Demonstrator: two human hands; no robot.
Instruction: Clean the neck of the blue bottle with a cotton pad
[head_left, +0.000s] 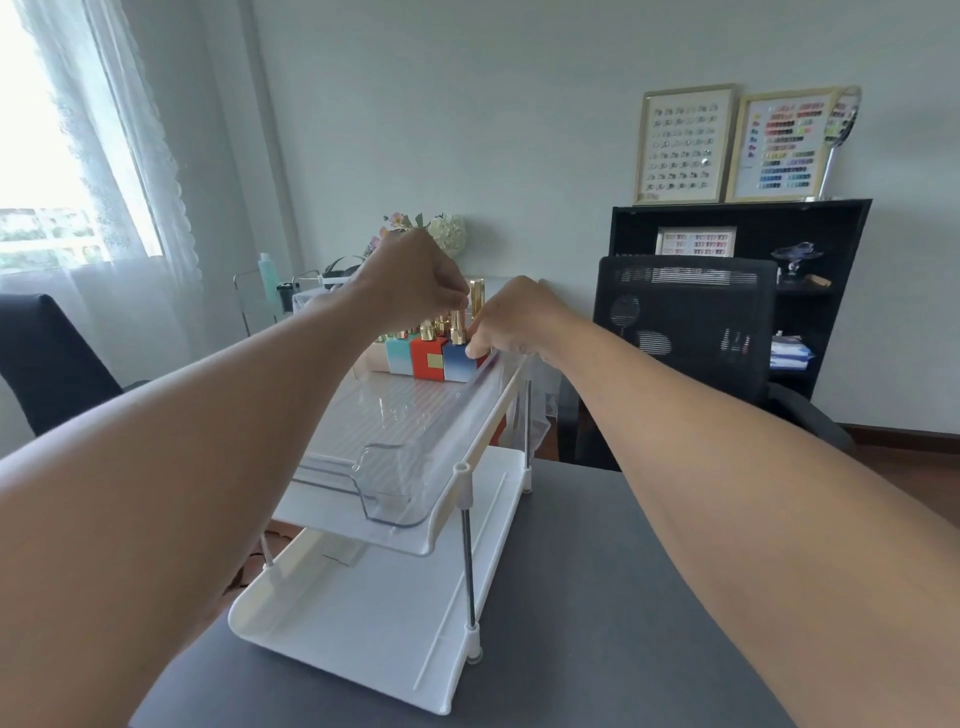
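The blue bottle stands upright at the right end of a row of square bottles, at the far end of a clear tray. A gold cap sits on its neck. My right hand grips the bottle's upper right corner, thumb on its front face. My left hand hovers above the row, its fingers pinched on a taller gold cap just behind the blue bottle. Which bottle that cap belongs to is hidden by my hands. No cotton pad is in view.
The tray rests on the top tier of a white two-tier rack on a grey table. Red and pale blue bottles stand left of the blue one. A black mesh chair and black shelf are behind.
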